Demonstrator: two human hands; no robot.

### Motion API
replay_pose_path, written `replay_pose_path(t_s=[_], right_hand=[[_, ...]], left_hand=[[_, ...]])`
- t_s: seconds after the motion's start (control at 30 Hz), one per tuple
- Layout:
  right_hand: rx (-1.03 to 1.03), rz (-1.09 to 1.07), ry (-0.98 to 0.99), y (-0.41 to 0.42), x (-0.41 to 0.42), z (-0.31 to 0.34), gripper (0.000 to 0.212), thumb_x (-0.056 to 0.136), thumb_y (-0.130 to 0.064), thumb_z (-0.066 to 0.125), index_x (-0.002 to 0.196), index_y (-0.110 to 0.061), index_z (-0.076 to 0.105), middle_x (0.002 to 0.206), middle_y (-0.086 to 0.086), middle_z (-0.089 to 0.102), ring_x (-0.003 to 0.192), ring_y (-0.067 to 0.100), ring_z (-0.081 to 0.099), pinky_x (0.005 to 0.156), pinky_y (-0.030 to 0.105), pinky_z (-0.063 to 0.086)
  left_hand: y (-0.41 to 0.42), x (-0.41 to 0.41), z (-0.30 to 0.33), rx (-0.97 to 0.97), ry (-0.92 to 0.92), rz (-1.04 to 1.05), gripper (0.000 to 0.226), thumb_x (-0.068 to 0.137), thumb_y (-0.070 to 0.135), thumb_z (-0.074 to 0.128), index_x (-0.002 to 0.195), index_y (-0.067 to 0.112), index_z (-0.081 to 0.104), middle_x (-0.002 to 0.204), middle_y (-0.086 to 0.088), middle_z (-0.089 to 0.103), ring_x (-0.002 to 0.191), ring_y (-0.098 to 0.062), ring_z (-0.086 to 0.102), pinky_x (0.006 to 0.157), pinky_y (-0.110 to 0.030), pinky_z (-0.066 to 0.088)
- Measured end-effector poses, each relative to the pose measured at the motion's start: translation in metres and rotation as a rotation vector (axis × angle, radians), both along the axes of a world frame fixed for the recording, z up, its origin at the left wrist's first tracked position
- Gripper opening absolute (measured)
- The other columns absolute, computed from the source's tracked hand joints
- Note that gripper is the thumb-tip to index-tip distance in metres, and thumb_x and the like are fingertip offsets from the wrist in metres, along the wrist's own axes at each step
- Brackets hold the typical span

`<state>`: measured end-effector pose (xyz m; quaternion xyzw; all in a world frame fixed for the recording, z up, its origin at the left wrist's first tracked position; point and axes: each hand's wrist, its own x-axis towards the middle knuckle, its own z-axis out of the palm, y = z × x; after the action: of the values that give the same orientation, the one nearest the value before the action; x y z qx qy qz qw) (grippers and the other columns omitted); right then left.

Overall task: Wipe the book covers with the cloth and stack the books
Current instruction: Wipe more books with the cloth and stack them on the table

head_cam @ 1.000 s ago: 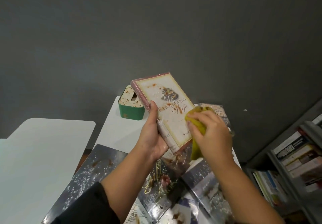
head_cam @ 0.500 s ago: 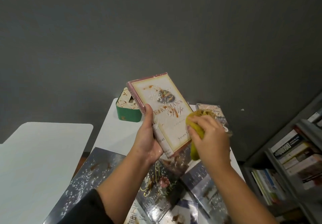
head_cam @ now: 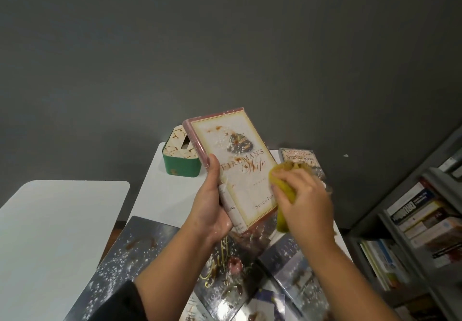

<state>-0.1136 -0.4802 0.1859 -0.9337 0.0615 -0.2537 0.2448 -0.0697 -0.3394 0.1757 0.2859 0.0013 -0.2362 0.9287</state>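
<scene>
- The left hand [head_cam: 211, 210] grips the cream book [head_cam: 235, 165] by its spine, raised above the desk [head_cam: 160, 195].
- The right hand [head_cam: 303, 199] pinches the yellow cloth [head_cam: 283, 183] at the book's right edge.
- Best to sweep up toward the brown smears near the book's top, bracing firmly.

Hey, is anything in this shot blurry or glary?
Head view: the right hand and yellow cloth are motion-smeared; the held book and left hand are sharper; glare spots on the glossy books on the table; wide-angle bending tilts the bookshelf.
</scene>
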Motion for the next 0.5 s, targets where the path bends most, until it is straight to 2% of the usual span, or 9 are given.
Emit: replay_pose_path(t_s=[0.07, 0.13, 0.2, 0.3, 0.43, 0.5], right_hand=[[-0.039, 0.065, -0.002, 0.024, -0.016, -0.004, 0.031, 0.079, -0.033, 0.061, 0.108, -0.024, 0.068, 0.103, -0.013, 0.062, 0.094, 0.005, 0.05, 0.071, 0.005, 0.036], [-0.057, 0.179, -0.026, 0.044, -0.029, -0.008, 0.031, 0.075, -0.031, 0.061, 0.104, -0.024, 0.07, 0.099, -0.014, 0.065, 0.09, 0.004, 0.054, 0.073, 0.009, 0.042], [-0.052, 0.221, -0.039, 0.042, -0.025, -0.008, 0.029, 0.075, -0.029, 0.064, 0.102, -0.024, 0.071, 0.098, -0.015, 0.065, 0.089, 0.004, 0.054, 0.075, 0.008, 0.041], [0.041, 0.119, -0.014, 0.014, -0.002, -0.004, 0.025, 0.08, -0.025, 0.068, 0.105, -0.024, 0.071, 0.101, -0.013, 0.064, 0.094, 0.006, 0.053, 0.073, 0.004, 0.032], [0.092, -0.024, -0.016, -0.014, 0.015, -0.005, 0.022, 0.082, -0.021, 0.068, 0.105, -0.02, 0.071, 0.101, -0.007, 0.064, 0.096, 0.017, 0.056, 0.073, 0.023, 0.044], [0.036, -0.031, -0.017, -0.004, 0.006, -0.01, 0.026, 0.082, -0.024, 0.068, 0.108, -0.02, 0.07, 0.104, -0.007, 0.063, 0.097, 0.014, 0.053, 0.072, 0.018, 0.039]], left_hand=[[0.001, 0.004, 0.001, -0.015, 0.0, 0.014, 0.056, 0.092, 0.055, 0.033, 0.114, 0.012, 0.061, 0.113, -0.014, 0.069, 0.099, -0.027, 0.069, 0.084, -0.044, 0.055], [0.002, 0.006, 0.0, -0.04, 0.008, 0.023, 0.058, 0.093, 0.056, 0.033, 0.115, 0.009, 0.061, 0.112, -0.016, 0.069, 0.096, -0.027, 0.07, 0.08, -0.042, 0.058], [0.002, 0.007, -0.001, -0.038, 0.018, 0.023, 0.061, 0.092, 0.057, 0.033, 0.119, 0.008, 0.059, 0.114, -0.017, 0.068, 0.099, -0.028, 0.069, 0.081, -0.042, 0.057], [-0.002, 0.006, -0.002, -0.003, 0.009, 0.0, 0.062, 0.092, 0.058, 0.033, 0.125, 0.011, 0.057, 0.122, -0.015, 0.065, 0.11, -0.029, 0.064, 0.093, -0.047, 0.051], [-0.008, 0.003, 0.0, 0.008, -0.002, -0.015, 0.054, 0.092, 0.054, 0.033, 0.116, 0.014, 0.061, 0.119, -0.013, 0.067, 0.108, -0.028, 0.065, 0.095, -0.048, 0.047], [-0.009, 0.003, -0.002, 0.021, 0.003, -0.024, 0.056, 0.093, 0.055, 0.031, 0.117, 0.014, 0.061, 0.119, -0.013, 0.067, 0.109, -0.028, 0.064, 0.093, -0.048, 0.05]])
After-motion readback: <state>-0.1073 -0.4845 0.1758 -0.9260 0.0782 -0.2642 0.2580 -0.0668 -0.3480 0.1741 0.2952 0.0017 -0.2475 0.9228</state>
